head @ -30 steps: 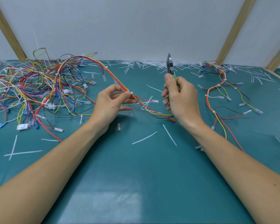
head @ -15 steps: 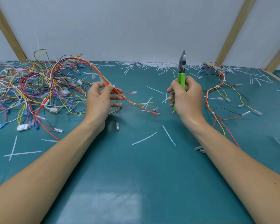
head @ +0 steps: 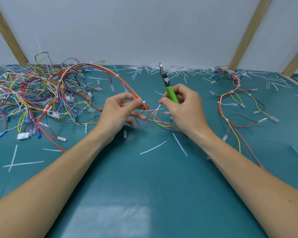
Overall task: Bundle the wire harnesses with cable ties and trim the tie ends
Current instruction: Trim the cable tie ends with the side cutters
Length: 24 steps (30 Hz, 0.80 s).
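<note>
Two hands work mid-table: the left hand (head: 117, 115) pinches one wire harness (head: 110, 73) at its cable tie (head: 143, 101), the right hand (head: 184, 107) grips green-handled cutters (head: 169, 86) (blades up). A loose wire tangle (head: 33, 97) fills the table's (head: 144, 194) left edge, one bundled harness (head: 230, 100) lies right, trimmed tie ends (head: 170, 68) along the back edge.

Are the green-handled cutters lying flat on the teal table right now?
No, the right hand grips the green-handled cutters upright above the teal table, blades pointing up.

Both forearms are bare, no sleeves reaching them. The left hand (head: 118, 115) and right hand (head: 185, 109) wear no gloves, rings or watch; fingernails are short.
</note>
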Each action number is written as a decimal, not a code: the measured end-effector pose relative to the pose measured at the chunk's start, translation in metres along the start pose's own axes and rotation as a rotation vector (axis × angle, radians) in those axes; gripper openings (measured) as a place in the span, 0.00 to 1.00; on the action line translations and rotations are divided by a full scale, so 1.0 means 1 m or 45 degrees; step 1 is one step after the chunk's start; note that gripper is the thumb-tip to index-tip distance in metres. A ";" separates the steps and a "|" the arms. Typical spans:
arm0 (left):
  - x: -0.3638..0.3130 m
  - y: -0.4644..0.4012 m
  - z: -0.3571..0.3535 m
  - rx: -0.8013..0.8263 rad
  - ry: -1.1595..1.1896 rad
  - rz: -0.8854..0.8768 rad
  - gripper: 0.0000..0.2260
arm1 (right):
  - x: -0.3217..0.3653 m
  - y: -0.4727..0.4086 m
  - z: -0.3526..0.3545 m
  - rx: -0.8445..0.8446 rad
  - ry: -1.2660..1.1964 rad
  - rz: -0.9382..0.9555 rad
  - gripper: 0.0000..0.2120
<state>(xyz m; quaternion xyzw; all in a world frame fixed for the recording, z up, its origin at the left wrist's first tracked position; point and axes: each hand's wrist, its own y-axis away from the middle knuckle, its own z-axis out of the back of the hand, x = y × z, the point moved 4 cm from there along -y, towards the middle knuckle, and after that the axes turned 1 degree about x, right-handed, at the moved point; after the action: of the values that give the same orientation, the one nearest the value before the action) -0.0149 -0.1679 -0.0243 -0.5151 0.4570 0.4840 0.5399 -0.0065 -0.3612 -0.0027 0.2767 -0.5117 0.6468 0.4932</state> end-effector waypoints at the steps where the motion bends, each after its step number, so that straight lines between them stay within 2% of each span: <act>1: 0.000 0.000 -0.001 0.021 -0.037 -0.004 0.05 | 0.001 0.001 -0.001 0.006 0.018 0.015 0.04; 4: 0.002 0.002 -0.008 0.138 -0.141 -0.034 0.05 | 0.005 0.003 -0.001 0.007 0.081 0.058 0.05; 8: 0.002 0.011 -0.027 0.449 -0.251 -0.114 0.04 | 0.010 0.006 -0.004 0.050 0.069 0.090 0.08; 11: 0.003 0.016 -0.032 0.524 -0.297 -0.152 0.04 | 0.009 0.006 -0.006 0.102 0.103 0.055 0.09; 18: 0.001 0.015 -0.028 0.451 -0.611 -0.286 0.05 | -0.007 -0.001 -0.005 0.191 0.135 -0.108 0.09; 22: -0.011 0.012 -0.014 0.099 -0.565 -0.419 0.09 | -0.019 -0.010 0.008 0.053 0.163 -0.193 0.06; 24: -0.018 0.009 -0.001 -0.132 -0.500 -0.456 0.10 | -0.027 -0.017 0.018 -0.005 0.315 -0.245 0.06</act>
<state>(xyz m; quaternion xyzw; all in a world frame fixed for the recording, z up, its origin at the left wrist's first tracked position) -0.0256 -0.1695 -0.0076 -0.5110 0.2195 0.4942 0.6682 0.0159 -0.3881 -0.0133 0.2418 -0.4194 0.6247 0.6126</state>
